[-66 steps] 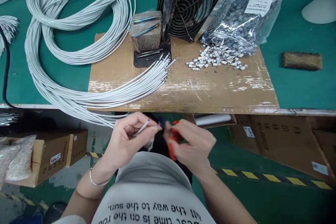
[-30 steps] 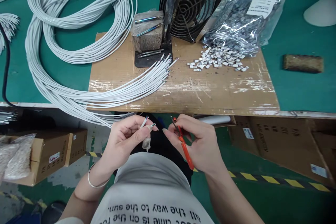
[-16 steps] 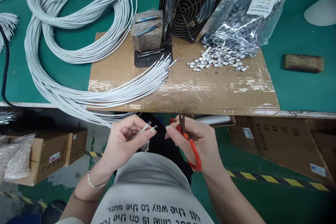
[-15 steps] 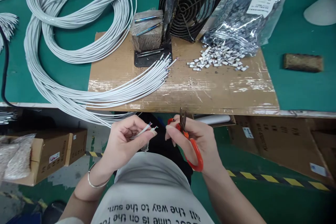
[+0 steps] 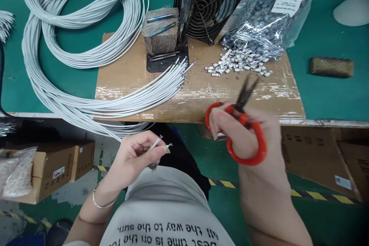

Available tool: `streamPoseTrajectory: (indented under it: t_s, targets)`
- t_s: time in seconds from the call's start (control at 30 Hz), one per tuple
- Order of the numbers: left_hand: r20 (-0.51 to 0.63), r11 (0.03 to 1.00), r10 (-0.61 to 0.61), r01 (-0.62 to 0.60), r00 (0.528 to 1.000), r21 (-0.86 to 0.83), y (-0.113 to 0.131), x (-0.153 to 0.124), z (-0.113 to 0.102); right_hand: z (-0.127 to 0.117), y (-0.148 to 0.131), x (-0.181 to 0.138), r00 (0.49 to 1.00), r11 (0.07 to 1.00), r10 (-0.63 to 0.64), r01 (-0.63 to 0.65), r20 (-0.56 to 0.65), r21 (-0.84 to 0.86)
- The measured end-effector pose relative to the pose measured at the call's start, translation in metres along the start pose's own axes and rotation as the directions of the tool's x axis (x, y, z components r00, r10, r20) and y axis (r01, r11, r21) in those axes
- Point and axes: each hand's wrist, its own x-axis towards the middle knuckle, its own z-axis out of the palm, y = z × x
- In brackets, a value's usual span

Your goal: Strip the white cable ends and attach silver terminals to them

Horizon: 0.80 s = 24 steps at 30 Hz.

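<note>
My left hand is closed around the ends of white cables, whose small coloured wire tips stick out past the thumb. Something dark and small shows under those fingers, too unclear to name. Over the front edge of the cardboard, my right hand has its fingers in the red handles of a pair of scissors. The blades are parted and point up and away, toward a pile of small white and metallic pieces. A bundle of white cables lies across the cardboard sheet, ends pointing right.
Behind the cardboard stand a block with metal rods on it and a black fan guard. A clear bag of small pieces lies beside them. Further right is a brown bar. Cartons sit below the table.
My right hand has swung right and up with the scissors, away from my left hand, and the blades have spread. My left hand still holds the cables, nearly in place.
</note>
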Motion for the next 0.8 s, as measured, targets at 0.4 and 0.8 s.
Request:
streamPoseTrajectory:
  t_s: [0.4,0.8]
  targets:
    - [-0.063,1.000,0.012,-0.014,0.998,-0.023,0.004,0.001,0.003,0.014,0.014,-0.039,0.920,0.967,0.092,0.009,0.381,-0.254]
    - [-0.018,0.998,0.057,-0.057,0.998,0.029,0.001,-0.001,0.003,0.018,0.008,-0.037,0.917,0.958,0.063,0.055,0.393,-0.282]
